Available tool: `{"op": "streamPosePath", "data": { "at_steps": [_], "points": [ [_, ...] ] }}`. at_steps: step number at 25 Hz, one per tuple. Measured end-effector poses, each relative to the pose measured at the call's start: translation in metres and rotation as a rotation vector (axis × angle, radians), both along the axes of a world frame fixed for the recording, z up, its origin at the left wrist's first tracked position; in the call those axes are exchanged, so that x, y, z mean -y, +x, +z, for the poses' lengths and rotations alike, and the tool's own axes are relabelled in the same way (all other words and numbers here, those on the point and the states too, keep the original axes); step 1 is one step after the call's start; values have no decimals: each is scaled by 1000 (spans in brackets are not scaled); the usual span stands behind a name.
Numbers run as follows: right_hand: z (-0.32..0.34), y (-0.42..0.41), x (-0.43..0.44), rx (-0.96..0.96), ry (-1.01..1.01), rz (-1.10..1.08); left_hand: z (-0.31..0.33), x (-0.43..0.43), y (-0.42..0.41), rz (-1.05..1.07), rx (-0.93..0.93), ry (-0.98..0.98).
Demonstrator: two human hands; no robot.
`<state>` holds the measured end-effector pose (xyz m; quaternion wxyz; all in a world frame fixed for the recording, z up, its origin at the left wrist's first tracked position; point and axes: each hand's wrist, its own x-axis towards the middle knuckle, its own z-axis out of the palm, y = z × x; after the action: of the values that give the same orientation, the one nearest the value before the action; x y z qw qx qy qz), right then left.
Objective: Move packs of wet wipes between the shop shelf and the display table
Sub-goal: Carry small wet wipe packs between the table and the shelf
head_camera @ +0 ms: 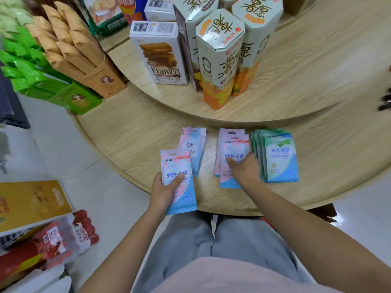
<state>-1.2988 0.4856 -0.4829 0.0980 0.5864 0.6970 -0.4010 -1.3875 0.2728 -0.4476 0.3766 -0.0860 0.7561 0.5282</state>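
Note:
My left hand grips a pink-and-blue pack of wet wipes, held over the front edge of the round wooden display table. Behind it a second pink pack pile lies flat on the table. My right hand rests on top of a middle stack of pink packs, thumb on the top pack's face; whether its fingers grip the stack I cannot tell. To the right lies a stack of green packs.
A raised upper tier carries a Franzzi biscuit box and tall octagonal cartons. Brown and green snack boxes stand at the left. Red packets and a yellow box sit on a low shelf at lower left.

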Motion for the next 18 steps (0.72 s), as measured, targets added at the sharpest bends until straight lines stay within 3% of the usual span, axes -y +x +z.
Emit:
{"op": "streamPosePath", "data": {
  "at_steps": [3, 6, 9, 12, 18],
  "points": [
    [16, 11, 23, 54, 119, 13, 8, -14, -9, -146, -29, 28],
    [23, 26, 38, -141, 46, -168, 10, -27, -25, -368, -40, 62],
    [34, 60, 56, -369, -104, -499, 13, -43, -45, -607, -23, 116],
    [41, 112, 101, -496, -68, -827, 14, -60, -43, -889, -58, 103],
    [40, 216, 262, -585, -27, -1628, 23, -85, 71, -1526, -13, 121]
  ]
}}
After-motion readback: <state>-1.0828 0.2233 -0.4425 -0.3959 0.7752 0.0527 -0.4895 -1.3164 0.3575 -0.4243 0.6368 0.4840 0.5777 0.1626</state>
